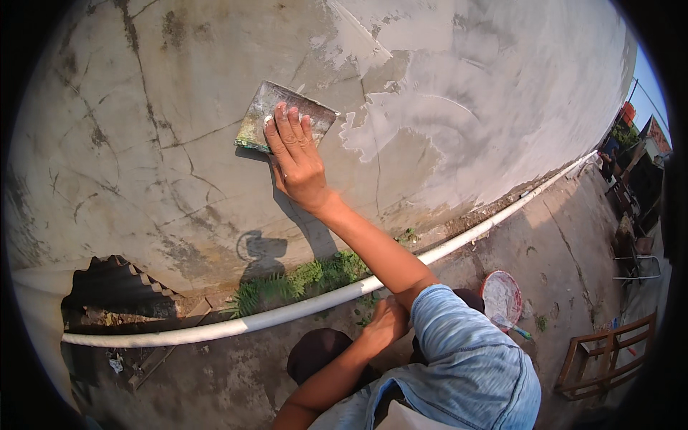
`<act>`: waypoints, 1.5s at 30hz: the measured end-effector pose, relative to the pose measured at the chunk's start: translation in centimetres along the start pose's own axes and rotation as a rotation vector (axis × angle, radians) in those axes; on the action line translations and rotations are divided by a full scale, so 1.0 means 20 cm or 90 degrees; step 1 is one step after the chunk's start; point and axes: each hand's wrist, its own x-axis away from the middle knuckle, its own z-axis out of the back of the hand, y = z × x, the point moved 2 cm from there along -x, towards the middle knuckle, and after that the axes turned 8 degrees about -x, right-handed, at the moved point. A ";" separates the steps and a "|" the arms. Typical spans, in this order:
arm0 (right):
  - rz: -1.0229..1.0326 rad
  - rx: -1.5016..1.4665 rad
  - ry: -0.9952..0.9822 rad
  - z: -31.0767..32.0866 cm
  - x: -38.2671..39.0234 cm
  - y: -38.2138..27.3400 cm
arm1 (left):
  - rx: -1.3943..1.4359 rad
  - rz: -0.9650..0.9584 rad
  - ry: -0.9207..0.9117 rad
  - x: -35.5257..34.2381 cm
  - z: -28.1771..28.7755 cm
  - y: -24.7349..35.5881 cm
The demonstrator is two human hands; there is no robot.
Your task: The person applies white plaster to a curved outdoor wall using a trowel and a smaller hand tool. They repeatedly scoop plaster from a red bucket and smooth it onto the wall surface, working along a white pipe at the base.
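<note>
Up against the grey wall (193, 64), my right hand (297, 168) holds a flat, rectangular plastering blade (258, 122) smeared with dried plaster. Its fingers lie extended over the blade's face, while the thumb is hidden. To the right of the blade, a pale skim coat of plaster (502, 107) with ragged edges covers part of the wall. Dark cracks and stains run over the bare part at left. My left hand (389, 320) is closed in front of my body, just below my right upper arm. Whatever it may hold is hidden.
A white pipe (315, 306) runs low along the wall, with green ferns (308, 279) behind it. On the concrete floor at right stand a reddish tub (502, 297) of white plaster and a brown wooden frame (609, 351). Corrugated sheeting (115, 276) lies at lower left.
</note>
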 end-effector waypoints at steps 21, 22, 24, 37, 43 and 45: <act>-0.312 -0.049 0.209 0.53 -0.10 0.14 | -0.077 0.115 -0.188 -0.01 -0.09 -0.07; -0.306 -0.098 0.232 0.56 -0.09 0.13 | -0.055 0.118 -0.165 0.00 -0.11 -0.07; -0.284 -0.192 0.279 0.66 -0.06 0.13 | -0.014 0.116 -0.116 -0.01 -0.14 -0.08; 0.046 0.150 0.263 0.70 -0.42 0.26 | -0.034 0.101 -0.217 -0.06 -0.20 -0.18; 0.024 0.084 0.166 0.42 -0.42 0.20 | -0.055 0.124 -0.253 -0.07 -0.15 -0.15; 0.027 0.031 0.077 0.29 -0.30 0.07 | -0.048 0.151 -0.329 -0.11 -0.09 -0.15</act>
